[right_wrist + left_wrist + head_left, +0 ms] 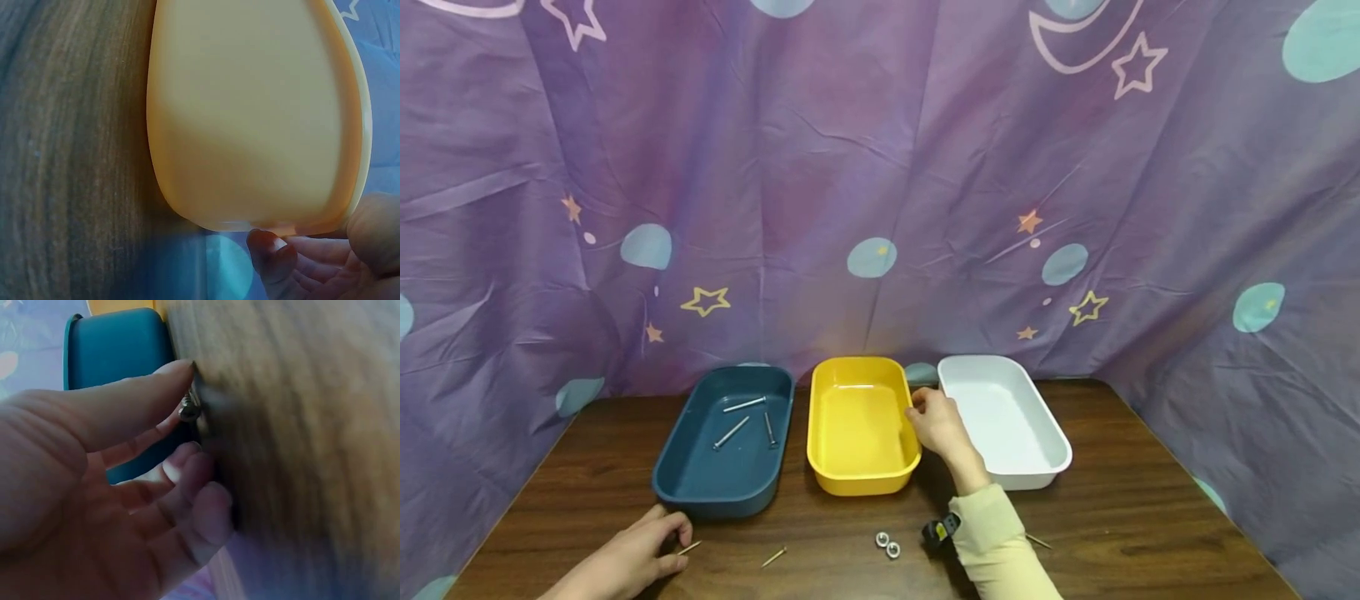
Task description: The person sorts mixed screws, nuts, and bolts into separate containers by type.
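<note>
We judge the step as gathering the brass screw (693, 546) lying near left, close to the dark blue tray (722, 507); next calls for a secure pinch. The left hand (628, 554) brackets it, whether clamped we cannot tell. The right hand (942, 427) curls at the yellow tray's right side, grip unclear. Only the left wrist view shows us the screw's head.

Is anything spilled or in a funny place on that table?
Nothing looks spilled or broken. A brassy screw and two round silver bits lie loose on the table, though, which looks a little stray because the silver bolts sit inside the blue tray.
</note>
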`<state>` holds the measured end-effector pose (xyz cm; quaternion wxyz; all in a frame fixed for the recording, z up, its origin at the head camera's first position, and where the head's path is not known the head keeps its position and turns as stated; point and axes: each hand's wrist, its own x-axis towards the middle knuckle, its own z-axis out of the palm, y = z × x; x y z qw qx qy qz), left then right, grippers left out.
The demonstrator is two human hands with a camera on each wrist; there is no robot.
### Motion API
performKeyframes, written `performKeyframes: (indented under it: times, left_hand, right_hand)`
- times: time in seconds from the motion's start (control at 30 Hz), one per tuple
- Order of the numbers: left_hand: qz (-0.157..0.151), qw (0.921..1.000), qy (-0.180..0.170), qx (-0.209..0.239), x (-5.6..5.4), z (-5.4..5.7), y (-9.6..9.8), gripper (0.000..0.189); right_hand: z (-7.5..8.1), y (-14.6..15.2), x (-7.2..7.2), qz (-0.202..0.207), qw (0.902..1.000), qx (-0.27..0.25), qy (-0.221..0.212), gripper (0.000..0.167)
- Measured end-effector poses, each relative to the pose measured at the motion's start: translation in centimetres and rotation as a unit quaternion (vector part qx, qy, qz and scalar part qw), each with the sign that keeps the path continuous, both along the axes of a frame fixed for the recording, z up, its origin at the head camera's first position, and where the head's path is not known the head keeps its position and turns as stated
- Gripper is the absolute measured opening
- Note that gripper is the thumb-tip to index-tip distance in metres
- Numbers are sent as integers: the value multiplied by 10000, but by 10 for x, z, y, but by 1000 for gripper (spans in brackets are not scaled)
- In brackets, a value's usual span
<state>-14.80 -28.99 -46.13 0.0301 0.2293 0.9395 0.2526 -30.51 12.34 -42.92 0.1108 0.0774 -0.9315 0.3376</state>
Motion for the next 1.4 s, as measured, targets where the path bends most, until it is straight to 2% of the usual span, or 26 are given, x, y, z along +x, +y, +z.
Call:
performKeyframes:
  times: [0.17, 0.53, 0.73, 0.9, 1.03, 1.2, 1.3, 1.4]
  left_hand:
    - [-69, 9999, 105, -7, -1, -4, 0, 22]
    - [-767, 9966, 64, 289, 2, -6, -5, 23]
    - [-855, 9949, -222, 479, 4, 9, -1, 21]
    - [-889, 9945, -174, 527, 5, 18, 9, 23]
    - [-1063, 9920, -136, 668, 5, 27, 22, 23]
    - [-1222, 9896, 248, 719, 3, 43, 43, 23]
    - [-1260, 9880, 601, 662, -3, 53, 59, 23]
    - [-1344, 9859, 792, 603, -10, 61, 74, 23]
  right_hand:
    - [0, 1, 3, -2, 10000, 26, -14, 16]
    - [-3, 2, 4, -92, 9998, 17, -193, 18]
    - [0, 0, 2, -31, 9999, -83, -109, 20]
    - [1, -1, 0, -83, 9999, -78, -125, 18]
    - [1, -1, 0, -63, 9999, -48, -102, 15]
    - [2, -2, 0, -37, 9999, -73, -144, 14]
    - [1, -1, -1, -86, 9997, -125, -175, 15]
    - [-1, 0, 0, -146, 9994, -168, -261, 16]
